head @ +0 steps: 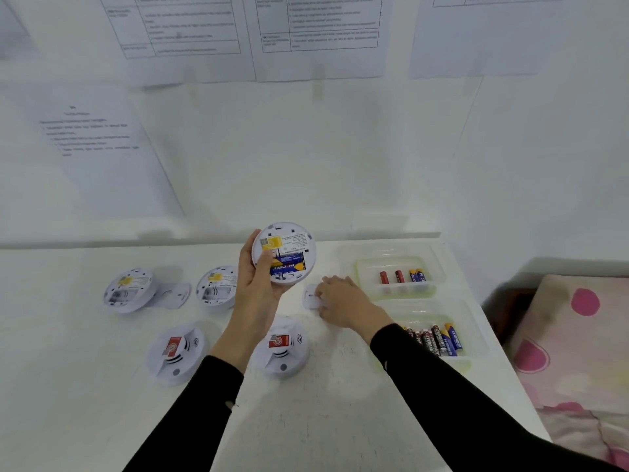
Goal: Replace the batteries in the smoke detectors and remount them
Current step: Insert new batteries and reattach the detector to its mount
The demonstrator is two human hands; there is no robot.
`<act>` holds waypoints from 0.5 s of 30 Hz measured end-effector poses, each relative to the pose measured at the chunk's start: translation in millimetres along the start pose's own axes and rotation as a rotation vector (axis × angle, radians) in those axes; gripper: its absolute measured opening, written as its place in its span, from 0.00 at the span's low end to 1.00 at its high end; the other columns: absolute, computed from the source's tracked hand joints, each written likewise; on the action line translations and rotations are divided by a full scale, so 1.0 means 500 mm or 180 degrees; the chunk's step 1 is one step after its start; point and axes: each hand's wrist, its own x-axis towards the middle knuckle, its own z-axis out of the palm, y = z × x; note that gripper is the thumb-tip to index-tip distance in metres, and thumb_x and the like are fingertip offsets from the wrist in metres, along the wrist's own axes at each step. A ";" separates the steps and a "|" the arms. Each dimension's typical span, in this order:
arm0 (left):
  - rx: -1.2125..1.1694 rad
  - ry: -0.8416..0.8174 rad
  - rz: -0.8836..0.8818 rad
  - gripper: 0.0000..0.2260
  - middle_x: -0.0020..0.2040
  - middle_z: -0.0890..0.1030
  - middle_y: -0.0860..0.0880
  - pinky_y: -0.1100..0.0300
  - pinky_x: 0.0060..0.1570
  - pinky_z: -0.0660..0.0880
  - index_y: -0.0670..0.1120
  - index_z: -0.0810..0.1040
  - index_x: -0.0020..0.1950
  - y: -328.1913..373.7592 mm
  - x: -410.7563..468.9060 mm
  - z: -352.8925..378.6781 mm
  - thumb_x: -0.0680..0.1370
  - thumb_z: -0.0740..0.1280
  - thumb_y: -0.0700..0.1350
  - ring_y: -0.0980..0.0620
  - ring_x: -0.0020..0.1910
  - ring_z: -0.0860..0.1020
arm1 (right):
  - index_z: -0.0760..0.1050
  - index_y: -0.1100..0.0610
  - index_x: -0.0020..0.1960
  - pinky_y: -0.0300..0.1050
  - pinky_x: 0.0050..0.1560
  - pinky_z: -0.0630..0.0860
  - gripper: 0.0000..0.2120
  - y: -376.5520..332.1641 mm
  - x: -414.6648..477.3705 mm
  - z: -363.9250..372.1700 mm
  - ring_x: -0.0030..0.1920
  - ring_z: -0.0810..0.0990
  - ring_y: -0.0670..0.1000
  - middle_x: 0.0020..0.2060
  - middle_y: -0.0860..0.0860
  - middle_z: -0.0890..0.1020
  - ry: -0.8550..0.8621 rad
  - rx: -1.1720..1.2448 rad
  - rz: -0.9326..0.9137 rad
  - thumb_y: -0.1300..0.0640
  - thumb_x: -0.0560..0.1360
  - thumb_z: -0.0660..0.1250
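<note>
One detector (284, 252) gripped by left hand (253, 277) | cover (310, 297) under right hand (343, 301) fingertips, grip unclear | pinch edges, seat squarely

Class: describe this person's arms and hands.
Long black sleeves reach both wrists. The left sleeve has a small tear, the right sleeve a small white mark. The left hand and right hand are bare: no gloves, rings or watch.

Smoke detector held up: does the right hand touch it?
Apart. The head view shows a gap between the smoke detector, gripped by the left hand, and the right hand.
</note>
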 end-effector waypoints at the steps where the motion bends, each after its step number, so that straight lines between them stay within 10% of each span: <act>1: -0.0036 0.0002 -0.0022 0.18 0.68 0.74 0.46 0.56 0.40 0.82 0.51 0.68 0.72 0.001 -0.001 -0.002 0.84 0.56 0.37 0.46 0.60 0.78 | 0.68 0.55 0.69 0.53 0.75 0.52 0.21 -0.002 0.004 0.005 0.72 0.64 0.55 0.70 0.53 0.68 0.0126 -0.0021 -0.0004 0.52 0.78 0.61; 15: -0.0141 -0.0050 -0.0073 0.17 0.69 0.74 0.44 0.52 0.44 0.83 0.50 0.69 0.71 -0.008 0.000 0.010 0.83 0.57 0.37 0.45 0.62 0.78 | 0.71 0.56 0.64 0.49 0.61 0.69 0.20 -0.005 -0.023 0.006 0.58 0.75 0.55 0.60 0.54 0.72 0.0723 0.0508 0.0191 0.53 0.74 0.66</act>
